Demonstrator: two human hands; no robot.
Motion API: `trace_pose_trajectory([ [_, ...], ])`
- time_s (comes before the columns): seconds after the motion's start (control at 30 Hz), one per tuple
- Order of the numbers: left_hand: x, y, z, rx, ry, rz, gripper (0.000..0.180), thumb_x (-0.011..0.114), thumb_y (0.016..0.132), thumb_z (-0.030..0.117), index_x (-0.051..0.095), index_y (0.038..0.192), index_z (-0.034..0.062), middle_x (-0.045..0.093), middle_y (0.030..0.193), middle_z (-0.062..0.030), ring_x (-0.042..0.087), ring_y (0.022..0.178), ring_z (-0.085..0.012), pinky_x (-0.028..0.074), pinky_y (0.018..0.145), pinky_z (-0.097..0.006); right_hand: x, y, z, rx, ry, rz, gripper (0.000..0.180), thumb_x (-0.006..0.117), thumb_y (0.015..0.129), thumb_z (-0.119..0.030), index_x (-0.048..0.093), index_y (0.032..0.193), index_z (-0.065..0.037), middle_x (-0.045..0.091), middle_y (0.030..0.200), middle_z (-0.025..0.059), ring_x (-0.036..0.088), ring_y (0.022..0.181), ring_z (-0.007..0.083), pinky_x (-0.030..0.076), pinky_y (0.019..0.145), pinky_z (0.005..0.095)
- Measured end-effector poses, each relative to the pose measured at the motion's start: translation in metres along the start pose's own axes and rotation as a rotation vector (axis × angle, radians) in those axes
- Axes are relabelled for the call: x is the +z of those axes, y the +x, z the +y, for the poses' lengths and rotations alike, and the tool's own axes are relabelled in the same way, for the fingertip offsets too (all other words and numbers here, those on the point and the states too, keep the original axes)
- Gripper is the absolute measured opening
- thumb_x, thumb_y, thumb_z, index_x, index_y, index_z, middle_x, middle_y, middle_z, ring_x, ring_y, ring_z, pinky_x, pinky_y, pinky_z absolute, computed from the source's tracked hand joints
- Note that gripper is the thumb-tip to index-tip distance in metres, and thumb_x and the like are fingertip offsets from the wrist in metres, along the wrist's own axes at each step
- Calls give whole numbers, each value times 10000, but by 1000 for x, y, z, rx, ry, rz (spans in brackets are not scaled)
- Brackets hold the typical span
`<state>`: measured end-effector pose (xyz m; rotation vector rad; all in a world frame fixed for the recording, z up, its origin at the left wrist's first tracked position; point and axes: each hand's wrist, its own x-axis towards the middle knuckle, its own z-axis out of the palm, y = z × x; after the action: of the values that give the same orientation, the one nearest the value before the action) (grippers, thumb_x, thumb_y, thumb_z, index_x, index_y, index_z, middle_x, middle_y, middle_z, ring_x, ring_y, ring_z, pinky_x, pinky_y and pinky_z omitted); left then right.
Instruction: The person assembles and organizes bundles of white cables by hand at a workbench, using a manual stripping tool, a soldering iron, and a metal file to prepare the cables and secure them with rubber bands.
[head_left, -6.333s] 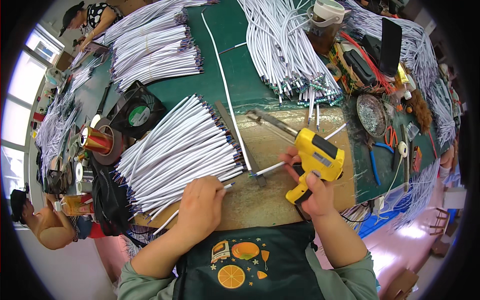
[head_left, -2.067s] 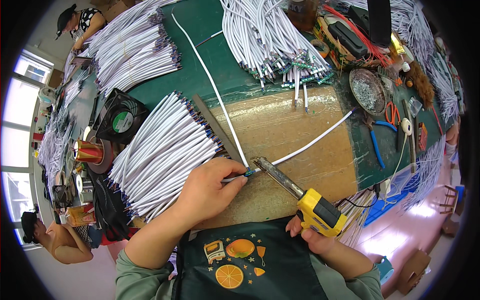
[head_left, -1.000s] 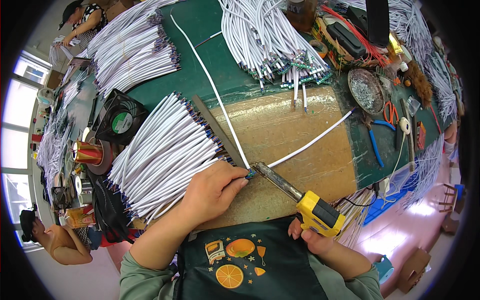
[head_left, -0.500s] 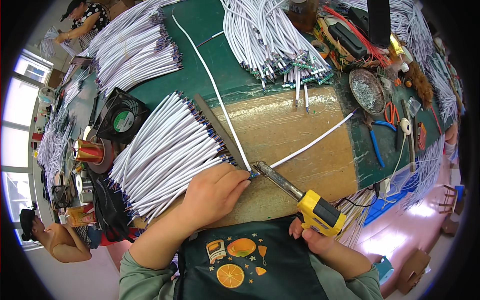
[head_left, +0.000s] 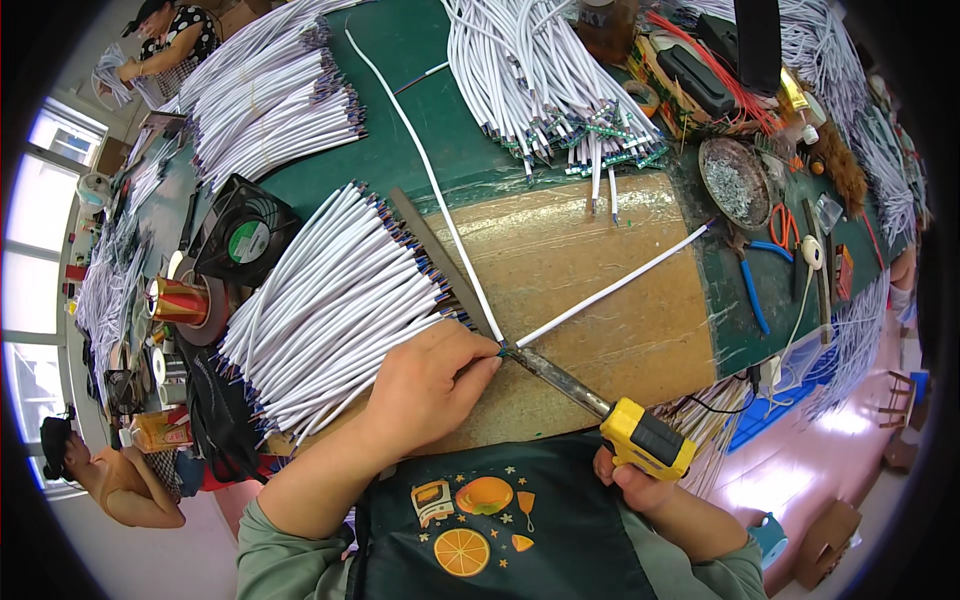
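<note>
The big green table point(head_left: 400, 150) fills most of the view, and a brown wooden board point(head_left: 600, 290) lies on it right under both hands. Up and to the left of the left hand point(head_left: 425, 385) sits a wide fan of white cables point(head_left: 330, 300), touching the side of that hand. More white cable bundles point(head_left: 270, 120) lie farther away, past the fan, and another pile point(head_left: 540, 90) lies at the far edge of the board.

The left hand is closed in a pinch. Its fingertips point(head_left: 488, 358) squeeze the end of one long white cable point(head_left: 620, 283), which runs away to the right across the board (its far end sits at the board's edge). A second long white cable point(head_left: 430, 190) runs from the same spot up toward the far side of the table.

The right hand point(head_left: 635, 485) is wrapped tight around the yellow handle of a soldering iron point(head_left: 600, 410). The hand sits low, off the near edge of the board. The iron's long metal tip points up and left and meets the pinched cable end, just beside the left fingertips.

The board to the right of the pinch is mostly bare. Beyond its right edge lie blue-handled pliers point(head_left: 750, 290) and a round metal dish point(head_left: 735, 180).
</note>
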<state>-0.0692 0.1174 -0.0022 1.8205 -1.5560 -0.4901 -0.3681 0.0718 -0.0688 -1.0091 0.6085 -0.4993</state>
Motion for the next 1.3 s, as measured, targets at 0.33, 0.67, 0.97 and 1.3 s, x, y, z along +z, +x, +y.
trace_pose_trajectory([
  [0.33, -5, 4, -3, 14, 16, -66, 101, 714, 780, 85, 679, 869, 51, 617, 763, -96, 613, 714, -271, 486, 624, -356, -7, -2, 4, 56, 25, -60, 514, 722, 844, -268, 492, 1236, -28, 572, 787, 92, 522, 670, 180, 432, 618, 311],
  [0.67, -4, 2, -2, 18, 7, -41, 98, 715, 780, 70, 677, 869, 49, 616, 760, -90, 612, 690, -250, 486, 611, -334, -2, 2, 0, 62, -13, -28, 431, 724, 833, -317, 522, 1052, -5, 563, 756, 88, 524, 642, 180, 438, 599, 307],
  [0.97, -5, 2, -2, -5, 14, -55, 104, 720, 780, 73, 682, 874, 47, 620, 777, -90, 611, 676, -229, 485, 597, -316, 2, 5, -4, 30, 21, -54, 63, 615, 878, -90, 582, 871, -37, 561, 739, 28, 539, 666, 130, 437, 606, 275],
  [1.3, -5, 3, -2, -10, 9, -64, 99, 719, 780, 67, 683, 869, 43, 621, 771, -88, 610, 675, -226, 482, 596, -317, 7, 4, -3, -28, 224, -32, 579, 721, 844, -305, 466, 1284, -28, 564, 756, 80, 515, 611, 172, 433, 583, 318],
])
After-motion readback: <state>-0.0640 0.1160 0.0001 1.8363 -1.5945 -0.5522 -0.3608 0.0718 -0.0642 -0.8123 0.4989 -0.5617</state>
